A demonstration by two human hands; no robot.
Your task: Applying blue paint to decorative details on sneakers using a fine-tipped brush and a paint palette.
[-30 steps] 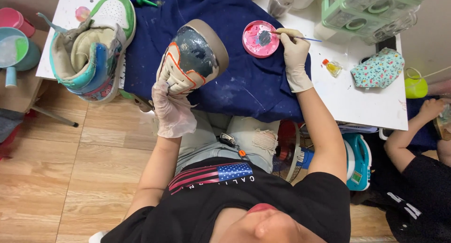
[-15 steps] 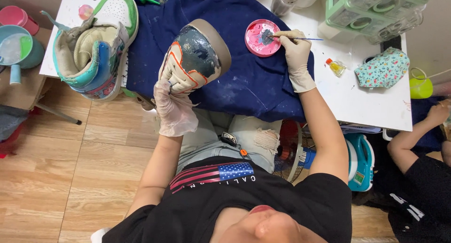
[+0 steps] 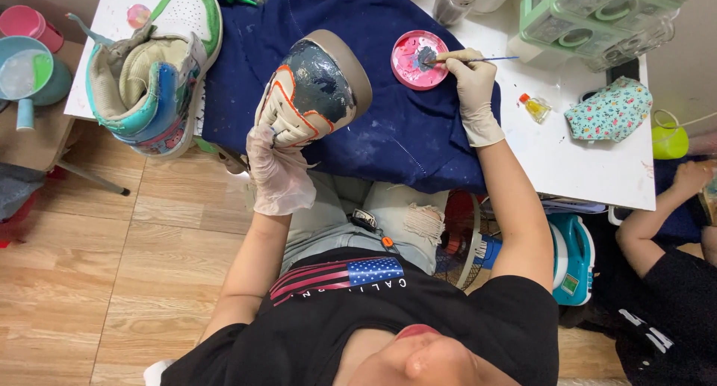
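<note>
My left hand point(image 3: 280, 169), in a thin clear glove, grips a sneaker point(image 3: 317, 87) from below, its blue-grey painted sole tilted up over the dark blue cloth point(image 3: 388, 132). My right hand point(image 3: 474, 83), in a white glove, holds a thin paintbrush point(image 3: 478, 58) whose tip rests in a round pink paint dish point(image 3: 420, 59) holding grey-blue paint. The dish sits on the cloth just right of the held sneaker.
A second green, white and blue sneaker point(image 3: 153, 76) lies at the white table's point(image 3: 582, 169) left end. A small yellow bottle point(image 3: 535, 107), a floral cloth mask point(image 3: 612, 110) and green plastic drawers point(image 3: 605, 16) are at right. Another person's arm point(image 3: 657, 214) is at far right.
The brush tip has stayed in the pink dish, shifting slightly; my left hand keeps the sneaker in place. The view has drifted a little.
</note>
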